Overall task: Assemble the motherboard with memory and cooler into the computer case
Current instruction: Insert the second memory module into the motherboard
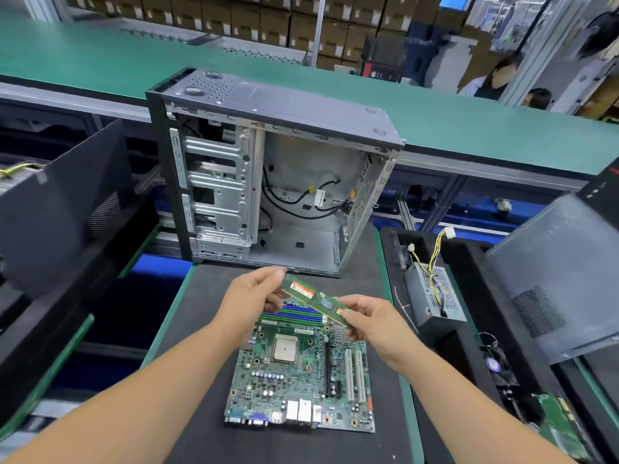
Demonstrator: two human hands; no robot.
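Motherboard (301,373) flat on mat; both hands pinch memory stick (315,301) above.

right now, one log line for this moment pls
phase: memory install | left hand: pinches memory stick | right hand: pinches other end | stick: held above motherboard slots, not seated | case: open, no board

One memory stick (315,301), one motherboard (301,373), three computer cases (274,169), one power supply (432,293).
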